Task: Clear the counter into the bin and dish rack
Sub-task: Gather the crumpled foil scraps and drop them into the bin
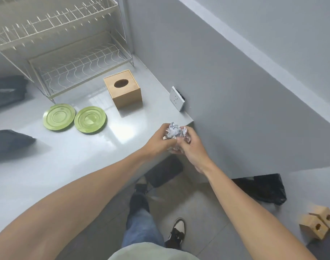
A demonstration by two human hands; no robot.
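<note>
Both hands meet at the right corner of the counter (70,158), around the middle of the frame. The left hand (156,141) and right hand (190,147) are both closed around a crumpled wad of paper (174,131); it looks like shiny wrapper or foil mixed in, white and silvery.

Handling-wise, that wad should be super light and squashy. It probably springs back a bit and can shed loose bits, so I'd cup it whole from underneath rather than pinch one edge.

The two green plates (59,117) (90,119) sit flat side by side in the left-middle of the frame, just below the wire dish rack (81,70) in the upper left. They look stiff and smooth, maybe slippery on that glossy top, so grab them by the rim with a thumb on top. Can't tell if they're ceramic or plastic.

A wooden tissue box (123,89) sits to the right of the rack. A dark bin (165,172) sits on the floor just below the hands.

No readable brands or writing anywhere; the print on the wad is too blurry.
</note>
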